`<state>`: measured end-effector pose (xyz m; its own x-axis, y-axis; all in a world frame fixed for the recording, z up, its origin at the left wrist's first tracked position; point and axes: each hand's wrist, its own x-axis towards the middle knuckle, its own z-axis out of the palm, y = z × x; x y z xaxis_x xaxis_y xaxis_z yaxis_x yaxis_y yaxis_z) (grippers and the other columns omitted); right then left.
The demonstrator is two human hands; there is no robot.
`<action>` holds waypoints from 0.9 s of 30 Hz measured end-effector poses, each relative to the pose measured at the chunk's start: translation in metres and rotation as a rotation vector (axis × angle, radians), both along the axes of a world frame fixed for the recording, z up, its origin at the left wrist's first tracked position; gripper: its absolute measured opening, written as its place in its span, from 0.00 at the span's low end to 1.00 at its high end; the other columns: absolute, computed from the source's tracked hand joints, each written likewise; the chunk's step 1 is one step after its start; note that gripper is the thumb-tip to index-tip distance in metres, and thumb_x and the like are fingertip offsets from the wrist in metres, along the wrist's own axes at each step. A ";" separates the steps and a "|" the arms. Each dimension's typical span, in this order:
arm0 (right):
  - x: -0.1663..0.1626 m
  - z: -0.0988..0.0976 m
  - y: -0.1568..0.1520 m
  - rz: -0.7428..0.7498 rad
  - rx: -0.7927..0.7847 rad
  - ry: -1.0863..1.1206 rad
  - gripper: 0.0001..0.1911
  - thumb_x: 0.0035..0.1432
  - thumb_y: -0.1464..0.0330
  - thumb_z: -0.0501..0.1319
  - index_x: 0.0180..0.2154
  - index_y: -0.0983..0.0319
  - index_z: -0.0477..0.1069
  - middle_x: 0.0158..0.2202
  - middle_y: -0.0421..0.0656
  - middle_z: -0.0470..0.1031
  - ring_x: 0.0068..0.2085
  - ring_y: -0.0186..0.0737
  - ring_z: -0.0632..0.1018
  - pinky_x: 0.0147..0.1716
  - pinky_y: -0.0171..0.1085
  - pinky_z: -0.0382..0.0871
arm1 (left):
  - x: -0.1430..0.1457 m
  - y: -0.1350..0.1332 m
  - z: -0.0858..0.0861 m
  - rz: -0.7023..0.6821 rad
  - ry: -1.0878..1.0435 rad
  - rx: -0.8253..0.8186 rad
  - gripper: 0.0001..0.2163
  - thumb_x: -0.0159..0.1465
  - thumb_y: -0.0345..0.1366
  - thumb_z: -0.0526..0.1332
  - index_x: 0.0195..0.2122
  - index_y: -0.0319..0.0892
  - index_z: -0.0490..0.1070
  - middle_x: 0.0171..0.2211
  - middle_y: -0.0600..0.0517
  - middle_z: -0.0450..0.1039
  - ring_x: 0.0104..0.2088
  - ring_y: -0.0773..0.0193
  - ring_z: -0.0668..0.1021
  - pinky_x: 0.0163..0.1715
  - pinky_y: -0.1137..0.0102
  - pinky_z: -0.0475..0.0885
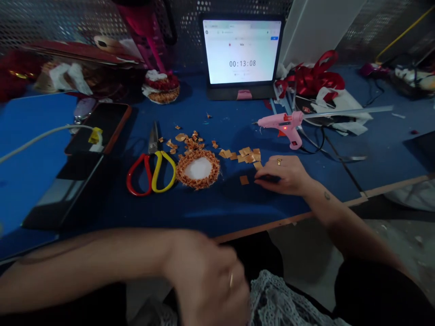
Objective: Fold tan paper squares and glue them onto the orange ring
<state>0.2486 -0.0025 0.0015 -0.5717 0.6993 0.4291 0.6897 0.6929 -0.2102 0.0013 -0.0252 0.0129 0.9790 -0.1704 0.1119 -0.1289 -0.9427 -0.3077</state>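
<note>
My left hand (210,276) is in front of the table edge, over my lap. It is smeared by motion, and its fingers curl out of sight. On the table at right rests my right hand (283,175), fingertips pinched together beside small tan squares (249,155). Whatever it holds is too shadowed to make out. One loose square (244,180) lies just left of those fingertips. Further left sits a round piece (198,169) with a white centre and a ring of crinkled tan bits. Scissors (151,172) with red and yellow handles lie beside it.
A pink glue gun (283,124), its small light lit, stands behind my right hand. A tablet (242,54) showing a timer stands at the back. Red ribbon (319,74) is heaped at right. A phone (98,127) with a cable lies left; tan scraps (192,141) are scattered mid-table.
</note>
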 end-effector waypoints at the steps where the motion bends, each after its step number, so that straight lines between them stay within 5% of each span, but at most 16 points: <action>1: 0.000 -0.001 0.000 -0.002 -0.003 -0.020 0.04 0.51 0.66 0.60 0.30 0.58 0.71 0.21 0.35 0.69 0.25 0.28 0.68 0.25 0.29 0.59 | 0.004 0.000 -0.002 -0.079 -0.071 -0.042 0.12 0.64 0.40 0.51 0.29 0.40 0.66 0.25 0.55 0.66 0.23 0.73 0.69 0.21 0.76 0.67; 4: 0.001 -0.003 0.001 -0.008 -0.031 -0.061 0.05 0.52 0.65 0.59 0.30 0.58 0.71 0.21 0.35 0.69 0.26 0.28 0.68 0.25 0.29 0.58 | 0.013 0.004 -0.005 -0.253 -0.349 -0.226 0.14 0.60 0.35 0.56 0.18 0.40 0.58 0.15 0.58 0.54 0.14 0.73 0.61 0.11 0.74 0.54; 6: 0.002 -0.004 0.002 -0.005 -0.051 -0.078 0.05 0.53 0.65 0.58 0.30 0.58 0.71 0.22 0.35 0.69 0.26 0.28 0.68 0.26 0.29 0.57 | 0.015 0.007 -0.004 -0.245 -0.443 -0.306 0.15 0.57 0.33 0.58 0.16 0.41 0.56 0.14 0.59 0.53 0.13 0.72 0.60 0.10 0.73 0.52; 27: 0.004 -0.005 0.000 0.014 -0.049 -0.056 0.05 0.53 0.66 0.58 0.29 0.60 0.71 0.24 0.37 0.71 0.27 0.29 0.70 0.27 0.30 0.60 | 0.013 0.013 -0.004 -0.111 -0.444 -0.360 0.14 0.57 0.35 0.59 0.16 0.41 0.58 0.13 0.59 0.58 0.13 0.71 0.62 0.11 0.72 0.55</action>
<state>0.2529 -0.0022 -0.0031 -0.6034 0.7108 0.3614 0.6919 0.6920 -0.2060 0.0142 -0.0125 0.0086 0.8033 -0.1444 0.5778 -0.1649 -0.9862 -0.0173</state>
